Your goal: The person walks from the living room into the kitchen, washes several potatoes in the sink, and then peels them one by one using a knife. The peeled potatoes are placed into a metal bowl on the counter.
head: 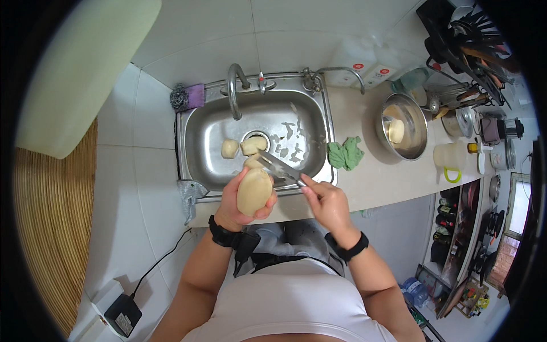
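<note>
My left hand (240, 197) grips a large peeled potato (254, 192) over the front rim of the steel sink (209, 171). In my right hand (327, 201) is the handle of a metal knife (280, 166), its blade pointing up and left over the basin, just beyond the held potato. Several more pale, peeled potatoes lie in the sink: one on the left (230, 148), another over the drain (254, 146), and one partly hidden by the blade and the held potato (253, 161). Peelings (295, 151) are scattered across the basin's right side.
A faucet (233, 92) arches over the basin. Right of the sink lie a green cloth (346, 154) and a steel bowl (421, 139) holding a peeled potato (396, 131). A steel scourer (179, 97) and purple sponge (196, 95) sit at the back left corner; a plastic pitcher (448, 154) stands farther right.
</note>
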Demonstrator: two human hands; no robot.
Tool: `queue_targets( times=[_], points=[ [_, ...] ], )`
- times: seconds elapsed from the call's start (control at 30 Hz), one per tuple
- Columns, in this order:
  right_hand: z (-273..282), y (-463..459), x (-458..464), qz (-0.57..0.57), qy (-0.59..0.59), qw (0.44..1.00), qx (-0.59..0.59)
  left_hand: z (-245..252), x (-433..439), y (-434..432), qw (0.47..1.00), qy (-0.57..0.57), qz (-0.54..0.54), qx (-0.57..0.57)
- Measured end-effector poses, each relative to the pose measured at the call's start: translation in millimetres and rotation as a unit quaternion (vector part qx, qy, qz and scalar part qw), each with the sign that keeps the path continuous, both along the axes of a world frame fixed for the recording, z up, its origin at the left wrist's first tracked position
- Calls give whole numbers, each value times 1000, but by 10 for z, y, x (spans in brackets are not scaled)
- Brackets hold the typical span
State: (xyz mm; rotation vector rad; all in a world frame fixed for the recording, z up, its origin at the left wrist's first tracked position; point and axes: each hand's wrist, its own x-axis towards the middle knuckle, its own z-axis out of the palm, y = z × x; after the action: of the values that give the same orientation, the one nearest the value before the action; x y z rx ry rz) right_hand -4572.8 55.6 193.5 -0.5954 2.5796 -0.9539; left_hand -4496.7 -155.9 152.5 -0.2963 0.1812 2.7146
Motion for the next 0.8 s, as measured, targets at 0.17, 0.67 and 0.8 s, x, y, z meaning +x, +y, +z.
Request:
queue_targets(
  times=[0.17, 0.67, 0.8],
  points=[
    [-18, 34, 63, -36, -97, 969, -224, -27, -12, -36, 998, -48, 1, 33],
    [-232, 141, 83, -77, -30, 981, -173, 1, -162, -20, 990, -120, 44, -62],
    [29, 14, 162, 55, 141, 981, -121, -39, -191, 98, 975, -177, 86, -105]
  ],
)
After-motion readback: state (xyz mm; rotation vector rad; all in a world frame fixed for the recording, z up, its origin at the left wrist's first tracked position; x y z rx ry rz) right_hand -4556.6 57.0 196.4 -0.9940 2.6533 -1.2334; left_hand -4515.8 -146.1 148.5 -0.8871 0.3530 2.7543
